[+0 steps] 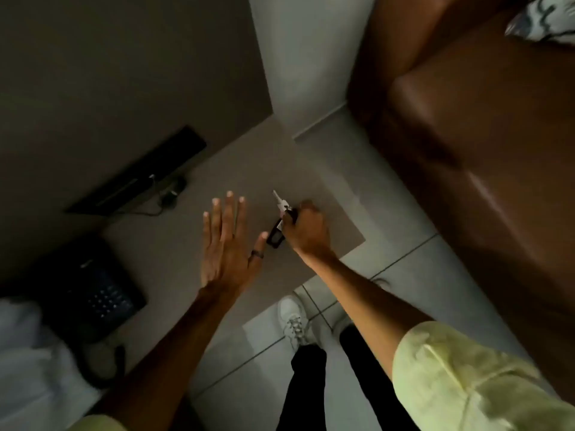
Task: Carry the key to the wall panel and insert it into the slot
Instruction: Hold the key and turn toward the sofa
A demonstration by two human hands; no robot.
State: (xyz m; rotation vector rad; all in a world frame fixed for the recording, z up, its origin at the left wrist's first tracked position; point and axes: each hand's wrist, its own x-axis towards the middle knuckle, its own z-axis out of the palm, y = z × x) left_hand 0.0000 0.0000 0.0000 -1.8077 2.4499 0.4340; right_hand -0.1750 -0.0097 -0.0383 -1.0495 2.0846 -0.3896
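My right hand (306,230) is closed around a key (278,202) with a black fob (276,236); the silver blade sticks out up and left of my fingers, over a grey table top (174,244). My left hand (228,244) hovers flat beside it on the left, fingers spread, holding nothing, a ring on the thumb. A dark panel (140,174) is set in the wall at the left, behind the table, with a thin light slot line along it. The room is dim.
A black telephone (90,290) with a coiled cord sits on the table at lower left. A brown leather seat (482,150) fills the right. White tiled floor (389,228) and my white shoe (294,321) lie below. White bedding (25,353) is at the far left.
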